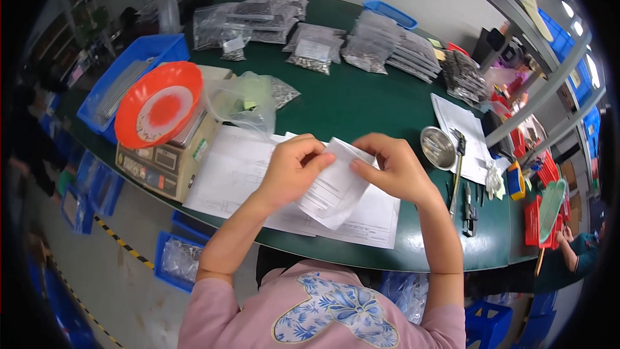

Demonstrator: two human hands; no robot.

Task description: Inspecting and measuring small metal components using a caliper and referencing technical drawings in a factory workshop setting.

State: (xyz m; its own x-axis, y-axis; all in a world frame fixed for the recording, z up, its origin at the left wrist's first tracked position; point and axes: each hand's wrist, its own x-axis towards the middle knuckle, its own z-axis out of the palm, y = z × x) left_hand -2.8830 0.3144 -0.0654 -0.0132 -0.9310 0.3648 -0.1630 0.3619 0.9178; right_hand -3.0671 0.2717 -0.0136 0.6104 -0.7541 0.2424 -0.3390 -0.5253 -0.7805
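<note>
A folded white paper sheet (336, 190) with printed lines is held up between my two hands over the green table. My left hand (292, 171) pinches its left edge between thumb and fingers. On the upper right corner, my right hand (399, 167) grips it with the thumb on the front, its fingers partly hidden behind. Beneath them lie printed drawing sheets (226, 174). To the left, a red-orange plastic dish (161, 105) sits tilted on a beige weighing scale (152, 171). Beside the scale is a clear plastic bag (242, 100) with a yellow-green slip.
Bags of small metal parts (313, 48) line the table's far side. At right stand a steel bowl (438, 148), a caliper (457, 178) and a micrometer (469, 210). A blue bin (129, 77) is at far left. Another person (578, 252) works at far right.
</note>
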